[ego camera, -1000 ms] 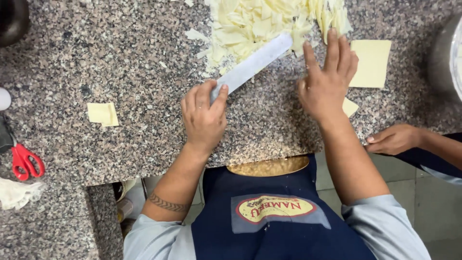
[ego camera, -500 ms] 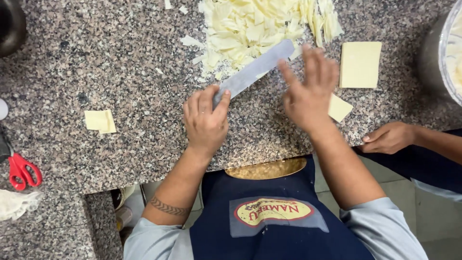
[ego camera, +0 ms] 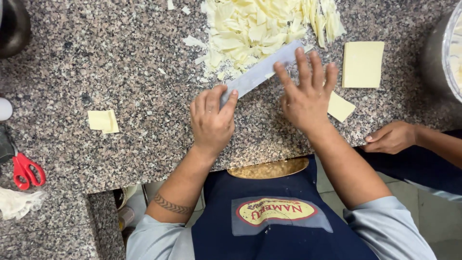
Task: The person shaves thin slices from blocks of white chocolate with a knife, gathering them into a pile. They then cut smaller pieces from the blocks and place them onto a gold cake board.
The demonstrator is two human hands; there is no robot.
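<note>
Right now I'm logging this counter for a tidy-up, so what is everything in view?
blade: one, grey, flat on the counter, slanting up to the pile
pile of cut strips: one, pale yellow, top centre
square sheets: two, pale yellow, right of the pile
folded piece: one, pale yellow, left
scissors: one, red-handled, left edge
metal bowl: one, right edge
granite counter: one, speckled grey
co-worker's hand: one, counter's right edge
left hand: gripping the blade's near end
right hand: fingers spread over the blade

pale yellow shreds (ego camera: 260, 29) on speckled grey-brown granite (ego camera: 120, 72), red scissors (ego camera: 26, 171), navy apron (ego camera: 269, 226), grey blade (ego camera: 262, 72)
</note>
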